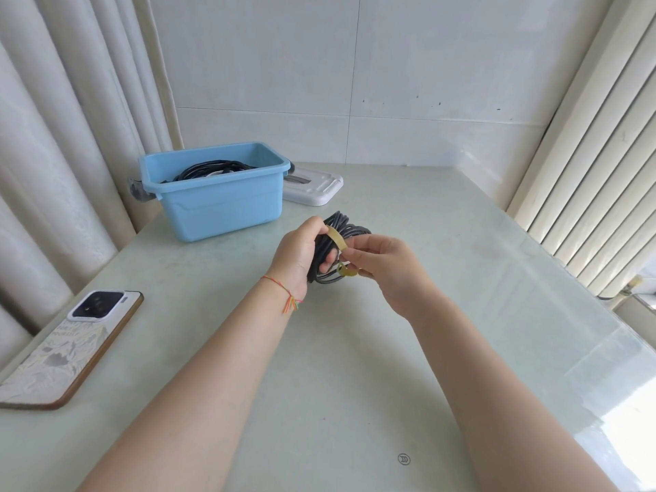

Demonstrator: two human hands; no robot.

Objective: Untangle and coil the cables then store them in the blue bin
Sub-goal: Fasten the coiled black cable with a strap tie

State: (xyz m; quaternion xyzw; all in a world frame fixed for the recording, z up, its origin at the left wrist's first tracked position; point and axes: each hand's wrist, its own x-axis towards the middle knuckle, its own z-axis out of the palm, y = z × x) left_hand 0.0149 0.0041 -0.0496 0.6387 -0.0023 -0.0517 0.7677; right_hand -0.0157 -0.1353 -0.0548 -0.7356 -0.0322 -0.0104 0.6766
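- A phone [67, 344] lies flat at the far left, on the edge of the pale table [355, 385], with its camera side up and a flower picture on its case.
- Past the phone, the blue bin [216, 204] sits at the back left of the table. It is open on top.
- Dark cables [209, 169] already lie coiled inside the bin.
- A white lid [314, 188] lies flat just behind the bin's right side, touching it or nearly so.
- The left hand [301, 252] reaches in from the bottom, near the middle of the table. A thin red and orange string [284, 291] is tied round its wrist.
- Its fingers are curled tight round a black cable coil [342, 229], and the thumb presses on top.
- The coil is a bunch of dark loops, held up above the table between the two hands, a little in front of the bin.
- A yellow rubber band [337, 239] goes over the coil. One end sits under the left thumb and the other end twists into a small loop lower down.
- The right hand [390, 268] comes in from the lower right. Its thumb and fingertips pinch the band and pull it tight, with the other fingers bent in close.
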